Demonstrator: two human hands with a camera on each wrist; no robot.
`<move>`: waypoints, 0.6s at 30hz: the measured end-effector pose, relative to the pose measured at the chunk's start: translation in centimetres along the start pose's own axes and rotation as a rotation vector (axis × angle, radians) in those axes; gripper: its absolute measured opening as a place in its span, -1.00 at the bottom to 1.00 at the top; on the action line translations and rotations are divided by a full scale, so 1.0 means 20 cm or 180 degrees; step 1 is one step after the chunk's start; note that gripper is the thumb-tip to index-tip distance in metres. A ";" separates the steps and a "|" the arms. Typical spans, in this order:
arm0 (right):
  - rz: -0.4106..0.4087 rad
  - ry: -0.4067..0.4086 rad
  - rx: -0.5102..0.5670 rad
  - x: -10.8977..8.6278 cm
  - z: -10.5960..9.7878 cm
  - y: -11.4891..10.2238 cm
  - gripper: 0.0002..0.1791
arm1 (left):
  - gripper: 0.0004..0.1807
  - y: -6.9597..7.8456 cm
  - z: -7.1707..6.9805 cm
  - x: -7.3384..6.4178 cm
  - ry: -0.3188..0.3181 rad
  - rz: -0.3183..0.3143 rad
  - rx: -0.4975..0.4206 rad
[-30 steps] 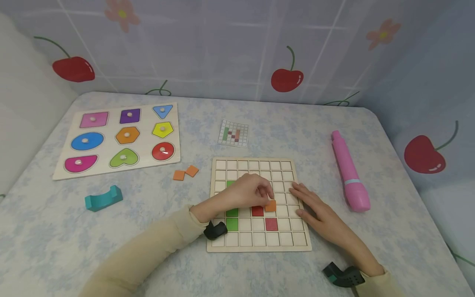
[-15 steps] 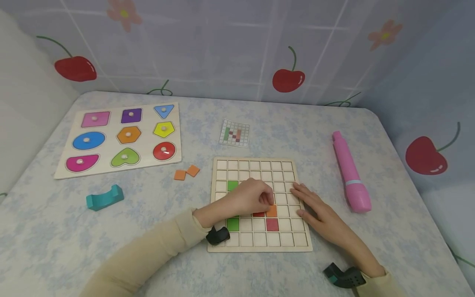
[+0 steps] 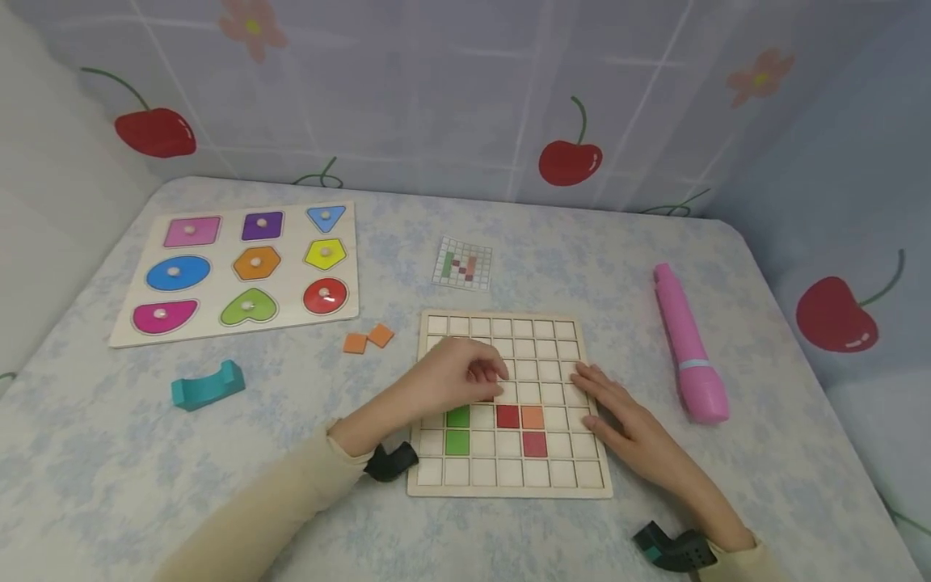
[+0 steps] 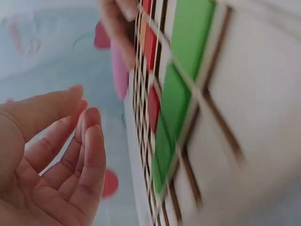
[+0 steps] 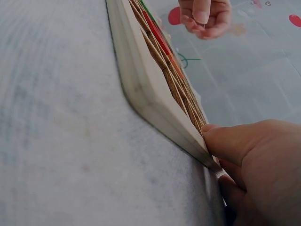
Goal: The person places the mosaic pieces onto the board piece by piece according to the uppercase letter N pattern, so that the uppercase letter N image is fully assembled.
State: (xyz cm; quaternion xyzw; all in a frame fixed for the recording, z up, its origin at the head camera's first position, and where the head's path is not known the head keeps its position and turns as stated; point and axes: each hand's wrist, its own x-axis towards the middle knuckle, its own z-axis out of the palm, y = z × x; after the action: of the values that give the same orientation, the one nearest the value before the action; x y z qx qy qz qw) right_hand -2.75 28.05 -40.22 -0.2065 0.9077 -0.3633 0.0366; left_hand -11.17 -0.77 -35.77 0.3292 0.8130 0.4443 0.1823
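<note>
A wooden grid board (image 3: 509, 478) bears several green tiles (image 3: 457, 442), red tiles (image 3: 507, 416) and an orange tile (image 3: 532, 417) in its cells. My left hand (image 3: 451, 376) hovers over the board's left-middle part, hiding some cells. In the left wrist view its fingers (image 4: 94, 155) are loosely bent, thumb apart from them, holding nothing. My right hand (image 3: 633, 424) rests against the board's right edge with fingers extended. The right wrist view has the right thumb (image 5: 230, 141) touching that edge; its other fingers are partly hidden.
Two loose orange tiles (image 3: 355, 343) lie left of the board. A small printed grid card (image 3: 462, 263) lies behind it. A knobbed shape puzzle (image 3: 218, 279) and a teal curved block (image 3: 208, 387) are at left. A pink wand-like object (image 3: 689, 343) lies at right.
My left hand has let go of the orange tile, which now sits in its cell beside the red one, and has moved left and up. My right hand has stayed at the board's edge.
</note>
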 end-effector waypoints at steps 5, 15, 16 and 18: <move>-0.0050 0.0067 0.0011 -0.01 0.00 0.00 -0.38 | -0.87 -0.13 -0.20 -0.19 0.0626 -0.0310 -0.0103; -0.0104 0.0084 0.0025 0.00 0.01 0.00 -0.37 | -0.71 -0.40 -0.42 -0.43 0.1307 -0.1027 0.0398; -0.0106 0.0085 0.0025 0.00 0.01 0.00 -0.37 | -0.68 -0.41 -0.42 -0.44 0.1295 -0.1037 0.0411; -0.0119 0.0086 0.0025 0.00 0.01 0.01 -0.36 | -0.65 -0.42 -0.43 -0.44 0.1266 -0.1055 0.0430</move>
State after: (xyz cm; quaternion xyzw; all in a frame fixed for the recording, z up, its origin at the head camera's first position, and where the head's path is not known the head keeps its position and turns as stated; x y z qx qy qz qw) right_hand -2.79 28.02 -40.46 -0.2184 0.9027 -0.3703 0.0183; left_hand -12.97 -15.32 -38.21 0.1093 0.9035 0.4091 0.0668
